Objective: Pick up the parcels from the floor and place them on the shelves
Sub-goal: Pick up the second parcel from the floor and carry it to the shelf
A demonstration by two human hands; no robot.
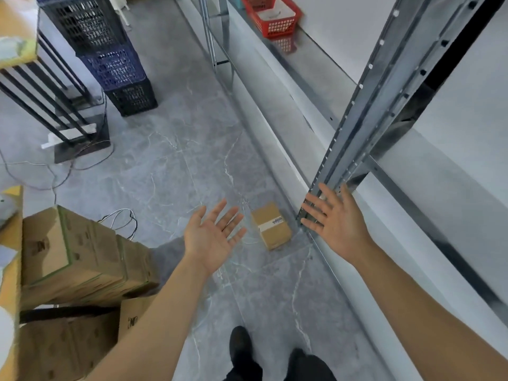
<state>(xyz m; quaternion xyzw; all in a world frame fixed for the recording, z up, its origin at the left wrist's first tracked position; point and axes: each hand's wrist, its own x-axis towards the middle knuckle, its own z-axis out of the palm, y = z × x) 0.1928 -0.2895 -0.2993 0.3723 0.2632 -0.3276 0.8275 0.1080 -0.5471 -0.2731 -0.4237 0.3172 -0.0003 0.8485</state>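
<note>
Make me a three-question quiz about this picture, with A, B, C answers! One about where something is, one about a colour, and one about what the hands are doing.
1. Where is the small brown parcel?
A. On the floor beside the foot of the shelf post
B. Inside the red basket
C. On top of the crates

2. What colour is the basket on the shelf?
A. Green
B. Red
C. Yellow

3. What are the two hands doing?
A. Both are open and hold nothing
B. Both have a grip on the parcel
C. One holds a basket

Answers:
1 A: the parcel lies on the grey floor by the shelf post.
2 B: the basket on the shelf is red.
3 A: the left hand and right hand have spread fingers and are empty.
</note>
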